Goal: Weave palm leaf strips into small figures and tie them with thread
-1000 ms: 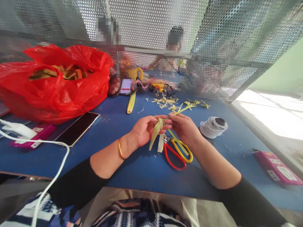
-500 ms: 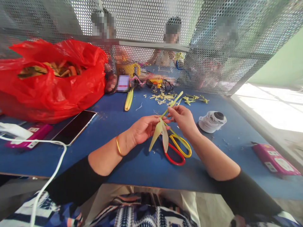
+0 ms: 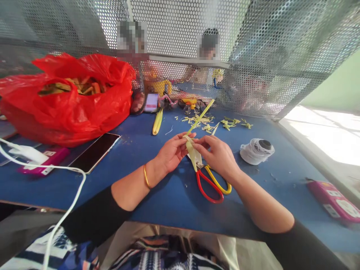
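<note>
Pale green leaf strips (image 3: pixel 192 153), husk-like and folded or knotted together, are held between my two hands above the table. My left hand (image 3: pixel 172 153) pinches them from the left, and a long strip end (image 3: pixel 203 117) sticks up and away past its fingertips. My right hand (image 3: pixel 218 154) has its thumb and fingers closed on the folded part from the right. Just below lie scissors (image 3: pixel 209 189) with one red and one yellow handle; their blades are partly hidden under the strips. The exact fold at the fingertips is hard to make out.
On the blue table (image 3: pixel 168 210), a red plastic bag (image 3: pixel 92 116) of husks stands left, beside a phone (image 3: pixel 97 153) and a white cable (image 3: pixel 80 187). A wrapped spool (image 3: pixel 256 152) and pink box (image 3: pixel 334 200) are right. Husk scraps (image 3: pixel 206 127) lie behind; perforated metal panels (image 3: pixel 180 26) close the back.
My right hand has let the long strip end go and moved down and left to the folded part. That strip end now points up and away. The view also shifted slightly.
</note>
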### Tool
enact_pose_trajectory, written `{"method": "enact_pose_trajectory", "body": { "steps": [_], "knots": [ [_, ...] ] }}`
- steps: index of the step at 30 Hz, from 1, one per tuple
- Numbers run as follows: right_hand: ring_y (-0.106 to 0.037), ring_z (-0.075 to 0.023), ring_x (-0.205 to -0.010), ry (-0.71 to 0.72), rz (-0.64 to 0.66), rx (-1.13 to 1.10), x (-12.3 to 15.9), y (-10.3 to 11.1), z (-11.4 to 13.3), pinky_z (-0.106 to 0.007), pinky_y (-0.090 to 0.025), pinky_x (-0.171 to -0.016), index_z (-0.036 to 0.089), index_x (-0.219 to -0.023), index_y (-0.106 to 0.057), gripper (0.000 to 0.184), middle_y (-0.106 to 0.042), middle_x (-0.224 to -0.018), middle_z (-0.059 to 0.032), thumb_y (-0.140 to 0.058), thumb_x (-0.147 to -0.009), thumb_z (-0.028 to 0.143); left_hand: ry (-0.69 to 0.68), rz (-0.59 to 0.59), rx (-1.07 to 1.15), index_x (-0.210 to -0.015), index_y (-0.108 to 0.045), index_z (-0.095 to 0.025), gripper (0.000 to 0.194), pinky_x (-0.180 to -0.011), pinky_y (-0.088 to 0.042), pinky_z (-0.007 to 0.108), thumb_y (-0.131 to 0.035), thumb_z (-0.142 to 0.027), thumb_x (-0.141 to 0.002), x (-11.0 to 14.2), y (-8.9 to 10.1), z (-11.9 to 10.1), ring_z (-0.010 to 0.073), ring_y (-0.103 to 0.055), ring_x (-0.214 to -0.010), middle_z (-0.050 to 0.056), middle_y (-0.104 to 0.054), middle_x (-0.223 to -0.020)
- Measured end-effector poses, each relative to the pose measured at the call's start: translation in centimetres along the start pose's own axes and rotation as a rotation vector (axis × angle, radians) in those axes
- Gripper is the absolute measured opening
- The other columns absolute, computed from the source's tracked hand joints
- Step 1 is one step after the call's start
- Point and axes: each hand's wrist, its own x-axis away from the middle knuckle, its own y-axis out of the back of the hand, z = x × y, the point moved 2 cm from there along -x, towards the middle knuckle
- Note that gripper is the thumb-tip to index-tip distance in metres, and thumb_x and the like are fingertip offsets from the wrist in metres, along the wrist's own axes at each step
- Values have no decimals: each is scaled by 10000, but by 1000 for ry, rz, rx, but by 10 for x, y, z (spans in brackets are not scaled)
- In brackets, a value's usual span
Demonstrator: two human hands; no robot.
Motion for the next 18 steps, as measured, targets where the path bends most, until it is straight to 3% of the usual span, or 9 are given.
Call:
{"method": "enact_pose_trajectory", "body": {
  "steps": [6, 9, 11, 13, 16, 18],
  "knots": [
    [-509, -133, -562, -130, 256, -415, -11, -11, -16, -274, -384, -577, 201, -642, -567, 248, -589, -593, 16, -581, -799, 393, -46, 3, -10, -901, -653, -130, 205, -738, -550, 258, -534, 0, -795, 1, -1, -1, 157, -718, -811, 77, -748, -987],
    [-527, -123, -522, -149, 125, -470, -10, -6, -15, -272, -403, -564, 209, -674, -527, 194, -616, -601, 19, -563, -797, 355, -20, -3, 8, -905, -668, -112, 178, -718, -545, 268, -494, -109, -869, 0, 1, -1, 157, -708, -773, 95, -748, -939],
    [-526, -118, -513, -88, 15, -448, -5, 1, -8, -271, -406, -562, 212, -717, -531, 165, -606, -600, 26, -553, -812, 345, 4, -6, 16, -915, -669, -102, 268, -683, -543, 259, -449, -251, -953, 0, 2, -1, 154, -703, -743, 108, -744, -903],
    [-534, -121, -559, 59, 59, -432, 0, 5, 2, -270, -411, -580, 206, -756, -577, 179, -608, -627, 20, -576, -820, 372, 31, -4, 14, -944, -667, -101, 341, -643, -534, 234, -438, -351, -985, -1, 2, 1, 141, -696, -708, 102, -742, -869],
    [-571, -142, -691, 234, 261, -473, 5, 5, 11, -277, -437, -661, 194, -792, -651, 305, -663, -747, -17, -580, -840, 487, 118, 25, 10, -1008, -673, -95, 278, -630, -530, 223, -466, -278, -976, -1, 0, 3, 129, -684, -656, 78, -734, -795],
    [-562, -147, -671, 132, 247, -481, 2, 3, 5, -287, -432, -660, 190, -728, -650, 449, -649, -697, -24, -507, -868, 592, 136, 34, 44, -986, -678, -91, 214, -699, -547, 238, -480, -155, -937, -1, -1, 3, 132, -691, -670, 69, -731, -773]
  ]
}}
